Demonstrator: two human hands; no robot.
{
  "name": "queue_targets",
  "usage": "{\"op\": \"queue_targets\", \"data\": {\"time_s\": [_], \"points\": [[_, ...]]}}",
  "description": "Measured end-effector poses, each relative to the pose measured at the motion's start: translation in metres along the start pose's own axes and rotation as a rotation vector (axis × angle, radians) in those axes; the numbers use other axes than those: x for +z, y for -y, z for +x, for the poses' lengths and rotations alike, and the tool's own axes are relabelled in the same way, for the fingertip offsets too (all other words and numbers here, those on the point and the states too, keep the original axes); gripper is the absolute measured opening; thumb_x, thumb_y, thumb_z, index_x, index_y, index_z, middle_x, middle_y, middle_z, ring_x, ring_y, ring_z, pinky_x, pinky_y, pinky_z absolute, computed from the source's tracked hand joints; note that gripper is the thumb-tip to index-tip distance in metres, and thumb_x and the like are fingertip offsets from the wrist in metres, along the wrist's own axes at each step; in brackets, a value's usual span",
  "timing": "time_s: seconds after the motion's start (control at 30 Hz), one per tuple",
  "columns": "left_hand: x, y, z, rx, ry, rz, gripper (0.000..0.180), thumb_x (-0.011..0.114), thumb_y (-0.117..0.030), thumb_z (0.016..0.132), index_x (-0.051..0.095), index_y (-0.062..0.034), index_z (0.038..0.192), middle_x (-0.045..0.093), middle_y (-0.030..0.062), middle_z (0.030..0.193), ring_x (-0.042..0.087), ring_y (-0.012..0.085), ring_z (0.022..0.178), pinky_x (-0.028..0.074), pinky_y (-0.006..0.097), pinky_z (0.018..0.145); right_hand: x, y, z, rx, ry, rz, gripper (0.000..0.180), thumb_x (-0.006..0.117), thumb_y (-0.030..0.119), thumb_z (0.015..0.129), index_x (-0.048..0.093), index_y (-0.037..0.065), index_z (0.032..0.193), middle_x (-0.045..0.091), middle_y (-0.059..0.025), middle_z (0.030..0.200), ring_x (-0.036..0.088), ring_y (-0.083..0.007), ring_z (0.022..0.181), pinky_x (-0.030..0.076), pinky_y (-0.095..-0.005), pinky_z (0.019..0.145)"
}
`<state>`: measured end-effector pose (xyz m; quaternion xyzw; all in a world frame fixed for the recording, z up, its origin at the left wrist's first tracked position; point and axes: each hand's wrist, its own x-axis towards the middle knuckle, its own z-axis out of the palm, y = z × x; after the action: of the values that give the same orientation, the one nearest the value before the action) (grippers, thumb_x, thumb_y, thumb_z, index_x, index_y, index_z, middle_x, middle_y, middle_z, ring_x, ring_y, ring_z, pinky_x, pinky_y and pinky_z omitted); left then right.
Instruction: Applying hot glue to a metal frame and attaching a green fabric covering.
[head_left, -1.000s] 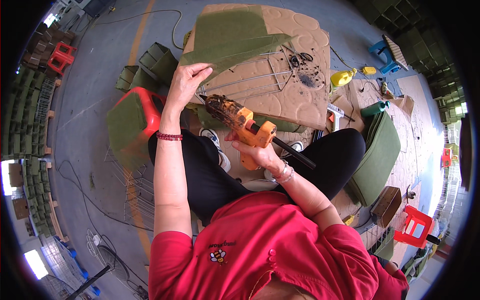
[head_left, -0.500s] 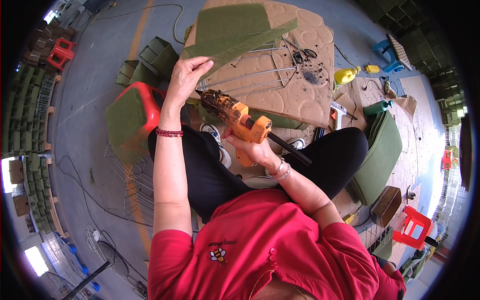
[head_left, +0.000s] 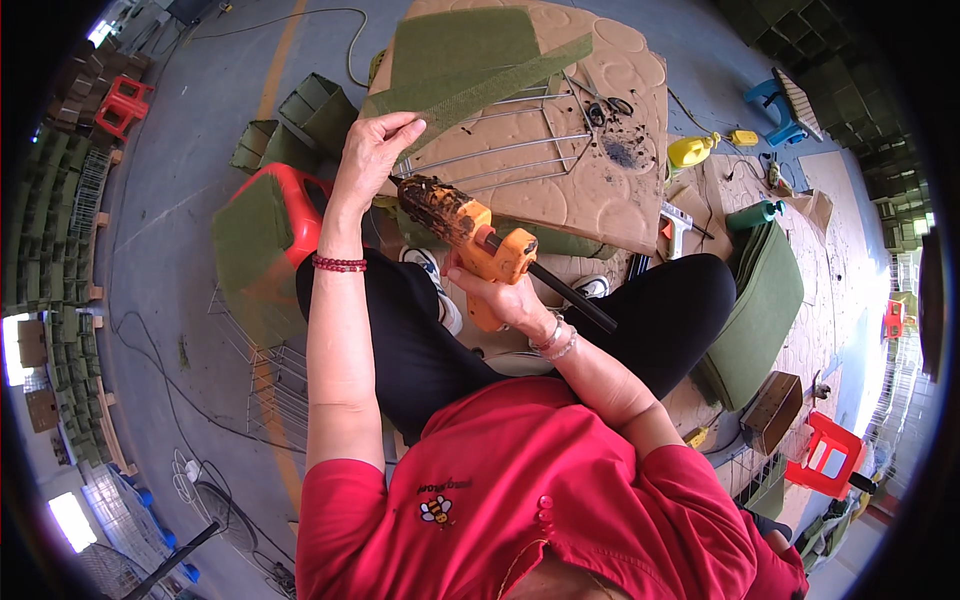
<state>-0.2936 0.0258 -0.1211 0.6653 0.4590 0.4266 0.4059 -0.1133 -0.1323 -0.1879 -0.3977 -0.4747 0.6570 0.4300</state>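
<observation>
A tan padded board (head_left: 610, 190) lay before the knees, wire frame (head_left: 500, 150) on it. The left hand (head_left: 372, 150) pinched green felt (head_left: 470, 70) there. The right hand (head_left: 500, 295) gripped an orange glue gun (head_left: 470, 230), nozzle pointing up-left toward the felt's edge.

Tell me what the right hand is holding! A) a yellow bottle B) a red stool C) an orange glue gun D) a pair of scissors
C: the right hand is wrapped around the handle of the orange glue gun, its grimy nozzle aimed at the green felt strip that the left hand pinches.
</observation>
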Motion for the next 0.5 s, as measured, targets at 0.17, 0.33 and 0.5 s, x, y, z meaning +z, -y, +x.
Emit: {"op": "queue_targets", "data": {"time_s": [0.17, 0.33, 0.5], "points": [[-0.004, 0.0, 0.001, -0.064, 0.017, 0.013, 0.026, 0.068, -0.019, 0.09, 0.071, 0.0029, 0.105, 0.067, -0.0025, 0.086, 0.055, 0.0028, 0.078, 0.045, 0.021, 0.074, -0.002, -0.006, -0.001, 0.018, -0.006, -0.038, 0.026, 0.07, 0.028, 0.087, 0.063, 0.009, 0.104, 0.063, 0.0, 0.094, 0.058, -0.0103, 0.089, 0.046, -0.0275, 0.083], [0.0, -0.002, 0.0, -0.005, -0.008, -0.026, 0.029, 0.068, -0.021, 0.09, 0.069, 0.0048, 0.104, 0.064, -0.0036, 0.077, 0.051, 0.0031, 0.071, 0.044, 0.022, 0.065, -0.004, -0.004, -0.002, -0.008, -0.072, 0.008, 0.025, 0.071, 0.027, 0.086, 0.064, 0.009, 0.102, 0.064, 0.0007, 0.093, 0.058, -0.0094, 0.087, 0.046, -0.0272, 0.08], [-0.002, -0.001, 0.0, -0.012, -0.007, 0.0, 0.029, 0.068, -0.021, 0.09, 0.069, 0.0048, 0.104, 0.064, -0.0031, 0.076, 0.051, 0.0032, 0.07, 0.043, 0.022, 0.065, -0.004, 0.008, -0.005, 0.029, -0.046, -0.03, 0.014, 0.061, 0.006, 0.088, 0.055, 0.005, 0.101, 0.059, -0.0036, 0.095, 0.056, -0.0143, 0.094, 0.045, -0.0321, 0.087]]}}
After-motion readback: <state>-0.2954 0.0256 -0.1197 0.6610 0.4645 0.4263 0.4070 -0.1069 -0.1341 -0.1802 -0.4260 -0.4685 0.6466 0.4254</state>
